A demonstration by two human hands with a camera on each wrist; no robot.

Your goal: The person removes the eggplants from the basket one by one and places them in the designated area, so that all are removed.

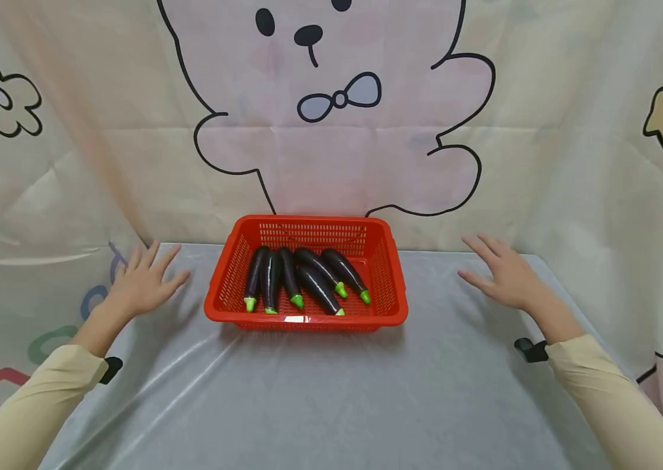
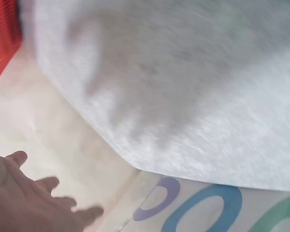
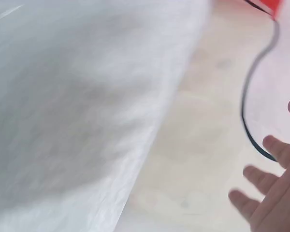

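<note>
A red plastic basket point(image 1: 307, 321) with slotted walls stands toward the back of the table. Several dark eggplants point(image 1: 271, 281) with bright green stem ends lie side by side in it. Left of the basket, my left hand point(image 1: 142, 284) is held over the table with fingers spread and holds nothing. To the right, my right hand point(image 1: 504, 274) is likewise spread, its palm bare. Both hands are apart from the basket. In the left wrist view the left hand point(image 2: 34, 198) shows at the lower left; the right hand point(image 3: 275, 188) shows at the lower right of its own view.
A grey cloth covers the table point(image 1: 319, 398), whose back edge meets a printed curtain point(image 1: 531, 163) with a cartoon animal on it. The curtain also runs along both sides. A dark strap point(image 1: 531, 350) sits at the right wrist, another strap point(image 1: 111, 370) at the left.
</note>
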